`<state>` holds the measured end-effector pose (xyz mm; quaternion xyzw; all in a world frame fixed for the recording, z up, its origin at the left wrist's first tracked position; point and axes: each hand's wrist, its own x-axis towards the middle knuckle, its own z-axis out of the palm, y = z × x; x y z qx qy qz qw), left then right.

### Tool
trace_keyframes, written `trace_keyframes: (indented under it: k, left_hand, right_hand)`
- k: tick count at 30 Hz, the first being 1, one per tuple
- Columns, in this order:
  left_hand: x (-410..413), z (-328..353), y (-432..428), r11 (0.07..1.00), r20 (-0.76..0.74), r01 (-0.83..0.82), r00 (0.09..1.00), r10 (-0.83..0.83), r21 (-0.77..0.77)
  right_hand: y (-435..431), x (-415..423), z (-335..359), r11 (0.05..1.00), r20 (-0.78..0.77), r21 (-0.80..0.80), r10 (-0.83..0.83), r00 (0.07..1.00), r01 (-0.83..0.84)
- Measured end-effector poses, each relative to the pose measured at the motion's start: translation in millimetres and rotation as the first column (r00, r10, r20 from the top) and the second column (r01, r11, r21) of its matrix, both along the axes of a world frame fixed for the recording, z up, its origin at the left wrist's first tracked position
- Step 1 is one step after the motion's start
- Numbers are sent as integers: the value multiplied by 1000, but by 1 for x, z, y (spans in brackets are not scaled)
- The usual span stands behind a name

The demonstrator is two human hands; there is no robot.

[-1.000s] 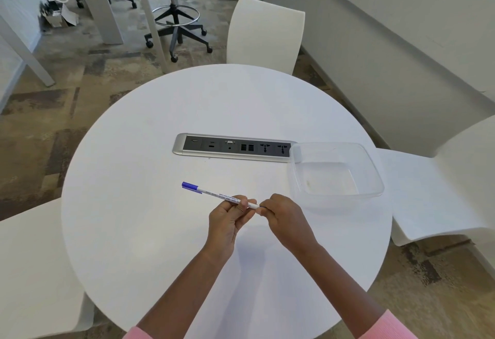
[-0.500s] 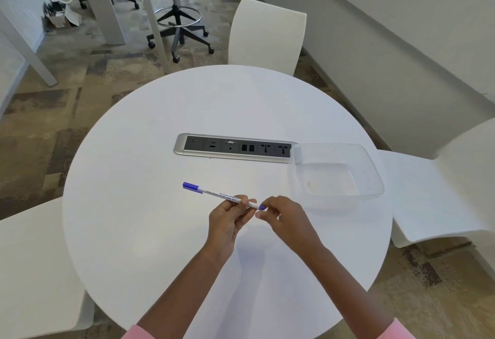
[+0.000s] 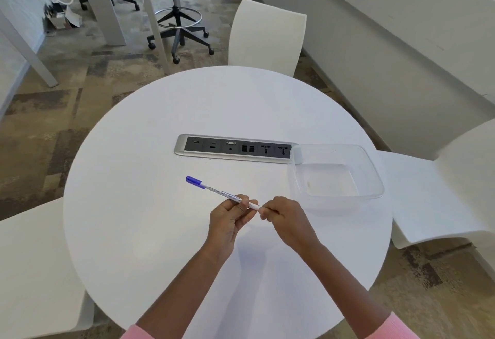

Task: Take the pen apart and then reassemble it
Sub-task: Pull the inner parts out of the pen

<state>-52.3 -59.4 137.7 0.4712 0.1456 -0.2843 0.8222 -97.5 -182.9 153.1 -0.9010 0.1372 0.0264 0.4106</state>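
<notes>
A thin white pen with printed text and a blue cap at its far left end is held above the round white table. My left hand grips the barrel near its right end, thumb and fingers wrapped around it. My right hand pinches the pen's right tip, and the fingers hide that end piece. The blue cap points up and to the left, away from both hands.
A clear plastic container sits on the table to the right of my hands. A silver and black power socket strip is set into the table's middle. White chairs stand around the table.
A small blue piece at the pen's right end showed between my right fingers half a second ago; now the fingers cover it. Both hands stay in nearly the same place.
</notes>
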Motion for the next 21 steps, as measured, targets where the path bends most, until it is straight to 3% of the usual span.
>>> trace_keyframes:
  k: [3, 6, 9, 11, 14, 17, 21]
  left_hand:
    - [0, 0, 1, 1000, 8, 18, 1000, -18, -2]
    - [1, 1, 1, 999, 15, 34, 999, -34, -2]
    - [2, 0, 0, 1000, 14, 23, 1000, -23, 4]
    - [2, -1, 0, 1000, -12, -8, 1000, 8, -4]
    - [4, -2, 1, 999, -50, -48, 998, 48, -9]
    - [4, -3, 2, 999, -51, -54, 997, 54, 9]
    - [4, -4, 3, 997, -34, -53, 998, 56, 62]
  right_hand:
    - [-5, 5, 6, 948, -149, 305, -47, 988, 91]
    - [-10, 6, 8, 805, -295, 556, -41, 955, 207]
    - [-8, 3, 6, 690, -334, 665, -66, 940, 285]
    - [-4, 1, 1, 794, -236, 560, -122, 964, 238]
    - [2, -4, -9, 965, 18, 195, -182, 983, 175]
    - [6, -8, -19, 992, 226, -90, -71, 972, 93]
    - [7, -9, -26, 949, 321, -308, 38, 946, 67]
